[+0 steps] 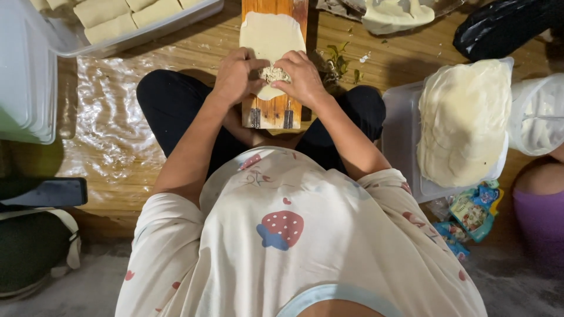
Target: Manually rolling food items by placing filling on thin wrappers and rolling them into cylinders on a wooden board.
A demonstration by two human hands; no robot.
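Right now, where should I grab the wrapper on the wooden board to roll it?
Grip the wrapper at its near edge, where the left hand and right hand pinch it over the filling; its far part lies flat on the wooden board.

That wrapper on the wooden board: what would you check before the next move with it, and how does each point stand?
1. Wrapper lies flat on wooden board: ok.
2. Filling sits at the wrapper's near edge: ok.
3. Left hand and right hand both pinch the near edge: ok.
4. Filling fully enclosed: cannot tell.
5. Stack of spare wrappers close on the right: ok.
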